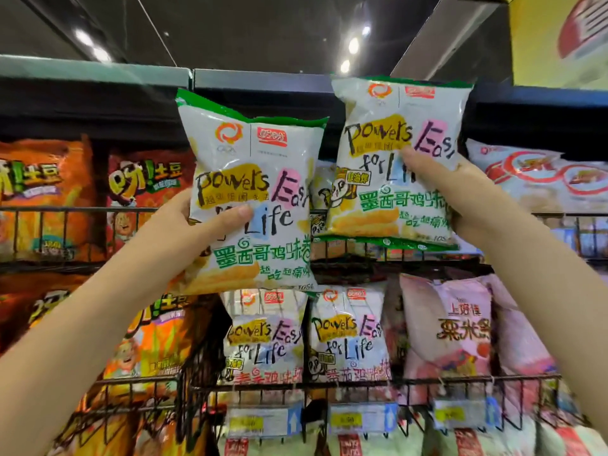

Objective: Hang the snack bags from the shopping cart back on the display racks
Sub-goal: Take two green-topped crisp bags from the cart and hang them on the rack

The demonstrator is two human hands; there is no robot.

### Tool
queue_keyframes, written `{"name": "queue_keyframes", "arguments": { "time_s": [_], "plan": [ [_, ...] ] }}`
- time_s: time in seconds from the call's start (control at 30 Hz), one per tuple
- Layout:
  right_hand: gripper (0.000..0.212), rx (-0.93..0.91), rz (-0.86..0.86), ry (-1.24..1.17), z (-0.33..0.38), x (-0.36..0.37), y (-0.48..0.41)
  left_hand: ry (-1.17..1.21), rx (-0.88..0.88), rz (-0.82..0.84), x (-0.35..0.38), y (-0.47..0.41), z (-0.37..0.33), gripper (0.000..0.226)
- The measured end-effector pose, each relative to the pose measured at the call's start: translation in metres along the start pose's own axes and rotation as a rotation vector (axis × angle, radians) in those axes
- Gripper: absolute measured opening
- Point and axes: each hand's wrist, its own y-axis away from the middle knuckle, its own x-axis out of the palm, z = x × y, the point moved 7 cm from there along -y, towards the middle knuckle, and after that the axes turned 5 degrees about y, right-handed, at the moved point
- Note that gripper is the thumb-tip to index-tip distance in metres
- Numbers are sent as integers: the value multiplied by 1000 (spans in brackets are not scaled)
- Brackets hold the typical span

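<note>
I hold up two white snack bags with green top edges and green lettering in front of the display racks. My left hand grips the left snack bag by its lower left side, thumb across the front. My right hand grips the right snack bag by its right side, thumb on the front. The right bag is higher, its bottom edge at the upper wire rack. More bags of the same brand stand behind it and in the lower wire rack.
Orange potato-snack bags fill the racks on the left. Pink snack bags stand at the lower right, white and red bags at the upper right. A dark top shelf runs above. Price tags hang along the lower rack's front.
</note>
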Motion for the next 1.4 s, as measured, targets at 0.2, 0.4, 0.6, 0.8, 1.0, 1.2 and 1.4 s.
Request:
{"name": "queue_keyframes", "arguments": {
  "time_s": [0.2, 0.4, 0.6, 0.8, 1.0, 1.2, 1.4],
  "plan": [
    [67, -93, -10, -10, 9, 6, -36, 51, 11, 27, -1, -9, 4, 63],
    [48, -152, -74, 6, 8, 14, -56, 42, 2, 19, -9, -10, 1, 69],
    [42, -88, -40, 174, -18, 24, -59, 34, 13, 4, -7, -4, -7, 45],
    [35, 9, 66, 444, -28, 25, -55, 24, -3, -3, -9, -5, -1, 61],
    [42, 78, 168, 694, -36, 21, -56, -23, -5, -15, -8, -4, 1, 60],
    [82, 81, 266, 889, -49, 23, -56, -41, 10, -29, -4, 0, 2, 53],
    [122, 161, 288, 945, -56, 18, -54, -43, 19, -30, 1, 1, 9, 48]
  ]
}}
